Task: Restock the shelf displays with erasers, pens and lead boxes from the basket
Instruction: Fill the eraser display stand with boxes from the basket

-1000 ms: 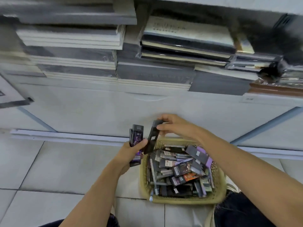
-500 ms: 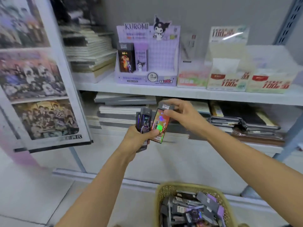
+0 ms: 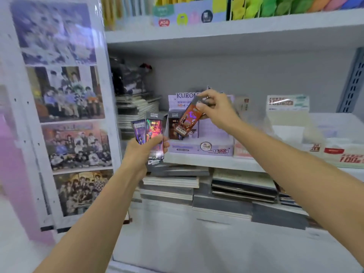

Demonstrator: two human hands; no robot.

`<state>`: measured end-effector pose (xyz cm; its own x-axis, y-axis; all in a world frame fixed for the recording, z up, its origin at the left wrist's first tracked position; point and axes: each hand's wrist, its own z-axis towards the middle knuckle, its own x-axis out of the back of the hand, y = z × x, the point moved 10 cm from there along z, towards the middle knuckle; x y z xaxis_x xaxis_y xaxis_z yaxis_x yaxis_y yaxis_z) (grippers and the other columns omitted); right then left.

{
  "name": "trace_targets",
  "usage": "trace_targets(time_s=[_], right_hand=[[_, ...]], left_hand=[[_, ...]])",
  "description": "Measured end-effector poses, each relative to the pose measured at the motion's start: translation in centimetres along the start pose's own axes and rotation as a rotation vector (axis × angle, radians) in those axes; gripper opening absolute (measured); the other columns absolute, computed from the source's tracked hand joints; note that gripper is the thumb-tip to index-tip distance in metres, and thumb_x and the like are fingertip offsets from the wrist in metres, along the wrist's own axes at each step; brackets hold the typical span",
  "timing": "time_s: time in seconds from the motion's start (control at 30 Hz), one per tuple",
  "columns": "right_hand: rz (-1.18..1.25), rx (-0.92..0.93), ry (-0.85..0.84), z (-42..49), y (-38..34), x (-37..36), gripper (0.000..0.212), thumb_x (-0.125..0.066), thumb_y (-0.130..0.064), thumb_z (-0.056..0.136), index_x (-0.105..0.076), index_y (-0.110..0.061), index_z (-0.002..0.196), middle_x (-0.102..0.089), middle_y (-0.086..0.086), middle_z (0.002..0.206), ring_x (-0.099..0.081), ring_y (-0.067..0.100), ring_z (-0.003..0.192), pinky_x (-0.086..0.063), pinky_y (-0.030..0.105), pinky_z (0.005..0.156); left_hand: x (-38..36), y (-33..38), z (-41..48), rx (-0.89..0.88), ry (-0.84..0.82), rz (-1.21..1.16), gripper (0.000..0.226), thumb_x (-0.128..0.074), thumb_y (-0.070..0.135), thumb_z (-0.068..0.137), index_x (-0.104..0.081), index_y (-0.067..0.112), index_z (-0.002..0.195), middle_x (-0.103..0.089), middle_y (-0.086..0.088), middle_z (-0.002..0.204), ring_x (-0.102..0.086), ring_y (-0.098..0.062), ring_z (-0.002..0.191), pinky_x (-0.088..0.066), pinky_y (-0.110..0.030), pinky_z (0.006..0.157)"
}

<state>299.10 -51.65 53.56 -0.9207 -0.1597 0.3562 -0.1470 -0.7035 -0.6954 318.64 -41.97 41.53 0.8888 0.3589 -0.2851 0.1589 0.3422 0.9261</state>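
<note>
Our right hand (image 3: 216, 110) pinches a red packet (image 3: 187, 121), tilted, just above the purple display box (image 3: 201, 148) at frame centre. Left hand (image 3: 143, 152) clamps spare packets (image 3: 151, 133), lower left.

Left panel: tall white board (image 3: 59, 115) carrying four blurred group photos.
Top shelf: row of green, yellow and orange folders (image 3: 275, 6).
Lower shelf: stacked notebooks (image 3: 197, 186), grey and white covers.
Right edge: grey slotted shelf upright (image 3: 352, 81).
</note>
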Motion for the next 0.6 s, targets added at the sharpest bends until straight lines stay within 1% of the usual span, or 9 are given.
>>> trace_targets(time_s=[0.03,0.07,0.13,0.2,0.27,0.37,0.47,0.53,0.6], right_hand=[[-0.048,0.011,-0.024,0.5,0.2,-1.2,0.017,-0.059,-0.002,0.093,-0.059,-0.009,0.108,-0.067,0.025,0.102,-0.066,0.029,0.092,-0.059,0.045,0.078],[-0.108,0.027,-0.037,0.9,0.3,-2.2,0.017,-0.061,-0.004,0.092,-0.061,-0.01,0.108,-0.069,0.02,0.102,-0.066,0.028,0.095,-0.057,0.048,0.083],[-0.202,0.068,-0.052,1.5,0.2,-3.7,0.018,-0.063,-0.007,0.091,-0.064,-0.013,0.107,-0.071,0.009,0.101,-0.067,0.021,0.096,-0.055,0.044,0.088],[-0.291,0.093,-0.101,2.2,0.3,-4.8,0.016,-0.063,-0.011,0.091,-0.065,-0.015,0.106,-0.071,0.004,0.098,-0.066,0.017,0.094,-0.055,0.039,0.086],[-0.368,0.097,-0.183,2.9,0.4,-5.6,0.015,-0.064,-0.014,0.091,-0.065,-0.016,0.106,-0.071,0.003,0.097,-0.067,0.017,0.092,-0.055,0.036,0.084],[-0.47,0.147,-0.281,3.9,-0.5,-6.8,0.017,-0.067,-0.018,0.09,-0.066,-0.018,0.107,-0.072,0.003,0.099,-0.067,0.017,0.091,-0.054,0.033,0.081],[-0.56,0.194,-0.335,4.7,-1.2,-8.0,0.022,-0.066,-0.021,0.09,-0.067,-0.018,0.112,-0.07,0.004,0.101,-0.064,0.017,0.091,-0.048,0.027,0.08],[-0.597,0.198,-0.339,5.0,-1.3,-8.2,0.021,-0.066,-0.02,0.09,-0.068,-0.017,0.111,-0.07,0.005,0.099,-0.062,0.016,0.085,-0.045,0.026,0.077],[-0.636,0.208,-0.3,5.0,-1.2,-7.9,0.022,-0.066,-0.02,0.09,-0.069,-0.016,0.112,-0.07,0.005,0.099,-0.059,0.014,0.082,-0.041,0.024,0.075]], left_hand=[[0.6,0.0,0.4,-0.004,0.016,-0.015,0.005,-0.068,0.009,0.087,-0.071,0.005,0.085,-0.074,-0.011,0.078,-0.071,-0.018,0.068,-0.058,-0.027,0.062],[1.1,0.0,0.7,-0.001,0.031,-0.031,0.005,-0.07,0.01,0.085,-0.072,0.006,0.085,-0.075,-0.012,0.081,-0.072,-0.02,0.071,-0.058,-0.029,0.064],[1.9,-0.4,1.2,0.021,0.051,-0.058,0.012,-0.075,0.014,0.08,-0.072,0.006,0.088,-0.075,-0.014,0.087,-0.073,-0.023,0.076,-0.059,-0.03,0.065],[2.3,-0.7,1.5,0.045,0.045,-0.07,0.026,-0.079,0.019,0.071,-0.072,0.005,0.092,-0.075,-0.014,0.091,-0.074,-0.024,0.079,-0.059,-0.029,0.064],[2.6,-0.8,1.9,0.053,0.039,-0.057,0.039,-0.08,0.025,0.063,-0.072,0.005,0.096,-0.075,-0.014,0.092,-0.074,-0.025,0.082,-0.059,-0.029,0.065],[2.7,-0.8,2.5,0.043,0.016,-0.038,0.042,-0.081,0.027,0.06,-0.072,0.007,0.095,-0.075,-0.014,0.094,-0.073,-0.025,0.082,-0.059,-0.03,0.067],[2.5,-0.9,2.7,0.046,-0.011,-0.044,0.043,-0.081,0.026,0.06,-0.071,0.007,0.098,-0.075,-0.015,0.094,-0.073,-0.025,0.081,-0.058,-0.029,0.066],[2.5,-1.1,2.8,0.056,-0.015,-0.055,0.047,-0.081,0.026,0.06,-0.07,0.006,0.1,-0.075,-0.016,0.094,-0.073,-0.025,0.08,-0.058,-0.028,0.064],[2.7,-1.2,2.7,0.063,-0.013,-0.062,0.05,-0.082,0.027,0.057,-0.07,0.005,0.1,-0.075,-0.016,0.093,-0.073,-0.025,0.079,-0.058,-0.028,0.063]])
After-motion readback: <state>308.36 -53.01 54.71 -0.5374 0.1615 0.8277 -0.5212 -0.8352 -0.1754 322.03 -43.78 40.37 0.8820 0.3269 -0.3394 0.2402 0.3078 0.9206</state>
